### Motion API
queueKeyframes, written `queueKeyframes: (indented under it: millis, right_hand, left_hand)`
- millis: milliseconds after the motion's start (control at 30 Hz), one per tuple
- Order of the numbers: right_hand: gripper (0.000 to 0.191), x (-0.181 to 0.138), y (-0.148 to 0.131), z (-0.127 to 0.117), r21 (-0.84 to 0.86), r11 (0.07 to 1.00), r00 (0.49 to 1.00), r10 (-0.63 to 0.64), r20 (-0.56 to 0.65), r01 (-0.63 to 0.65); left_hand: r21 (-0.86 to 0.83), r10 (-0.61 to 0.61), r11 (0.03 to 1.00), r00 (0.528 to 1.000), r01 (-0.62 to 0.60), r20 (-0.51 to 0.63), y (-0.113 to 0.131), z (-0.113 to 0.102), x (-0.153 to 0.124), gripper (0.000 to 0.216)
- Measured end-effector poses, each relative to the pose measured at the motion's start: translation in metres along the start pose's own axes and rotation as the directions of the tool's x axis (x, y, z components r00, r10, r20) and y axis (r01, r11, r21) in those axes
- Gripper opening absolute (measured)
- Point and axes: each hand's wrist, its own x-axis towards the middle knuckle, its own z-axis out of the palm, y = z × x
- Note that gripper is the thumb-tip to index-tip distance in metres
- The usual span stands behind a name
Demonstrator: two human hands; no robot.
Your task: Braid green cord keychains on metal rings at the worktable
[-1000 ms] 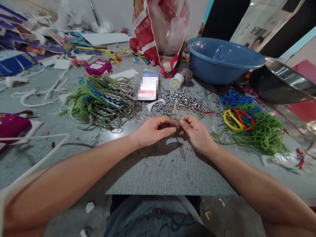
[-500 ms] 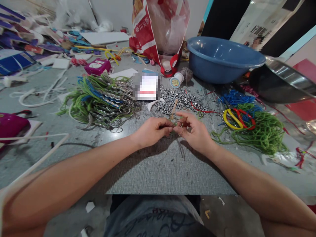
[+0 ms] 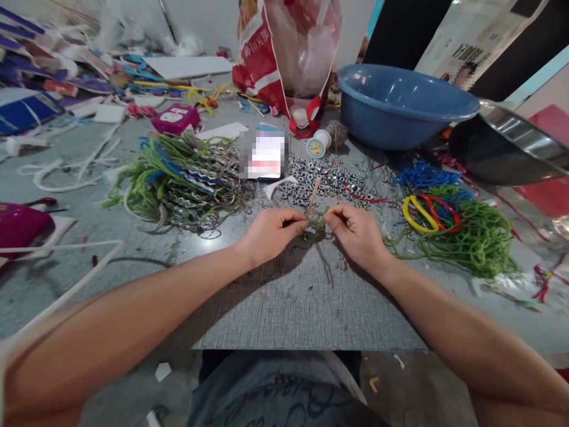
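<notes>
Thin green and grey cord (image 3: 317,225) spans the small gap between my hands, low over the table. My left hand (image 3: 278,236) pinches it with thumb and forefinger. On the other side, my right hand (image 3: 357,235) has its fingers closed on the cord too. Loose grey ends (image 3: 326,267) trail toward me on the tabletop. Just beyond my fingertips a thin wooden stick (image 3: 315,193) points away, its near end hidden by the cord. Behind it lie scattered small metal nuts or beads (image 3: 306,172).
At left lies a bundle of braided cords (image 3: 178,178). Green yarn (image 3: 480,237) and scissors with yellow and red handles (image 3: 420,214) lie at right. Farther back are a blue basin (image 3: 400,107), a metal bowl (image 3: 507,148), a red bag (image 3: 258,65), a spool (image 3: 317,144) and a phone (image 3: 265,157).
My hands have drawn apart from nearly touching, the right one moving slightly right. The green cord between them shows more now, and the right fingers are more tightly closed.
</notes>
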Motion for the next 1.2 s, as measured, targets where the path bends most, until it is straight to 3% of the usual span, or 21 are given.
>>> queueKeyframes:
  millis: [167, 300, 467, 567, 767, 900, 1200]
  right_hand:
    - [0.032, -0.004, -0.007, 0.006, -0.321, 0.893, 0.949, -0.299, 0.102, 0.315]
    - [0.023, -0.006, -0.008, 0.011, -0.442, 0.823, 0.933, -0.297, 0.204, 0.358]
    - [0.02, -0.006, -0.006, 0.009, -0.39, 0.837, 0.919, -0.306, 0.249, 0.384]
    - [0.019, -0.006, -0.005, 0.008, -0.351, 0.841, 0.908, -0.344, 0.24, 0.412]
    - [0.019, -0.008, -0.004, 0.007, -0.326, 0.845, 0.902, -0.362, 0.235, 0.424]
    - [0.019, -0.008, -0.004, 0.007, -0.311, 0.86, 0.911, -0.35, 0.218, 0.405]
    - [0.022, -0.007, -0.004, 0.008, -0.318, 0.889, 0.937, -0.267, 0.223, 0.329]
  left_hand:
    - [0.063, 0.047, 0.997, 0.994, -0.041, -0.095, -0.003, 0.001, 0.002, 0.011]
    - [0.083, 0.048, 0.996, 0.989, -0.037, -0.143, -0.005, 0.003, 0.003, 0.009]
    - [0.098, 0.026, 0.995, 0.987, -0.011, -0.156, -0.006, 0.003, 0.003, 0.007]
    - [0.153, 0.064, 0.987, 0.993, -0.048, -0.097, -0.006, 0.004, 0.003, 0.006]
    - [0.379, 0.231, 0.889, 0.967, -0.256, 0.111, -0.008, 0.006, 0.002, 0.015]
    - [0.44, 0.235, 0.845, 0.95, -0.303, 0.204, -0.004, 0.004, -0.001, 0.018]
    - [0.438, 0.198, 0.843, 0.936, -0.314, 0.29, 0.0, -0.001, -0.002, 0.018]
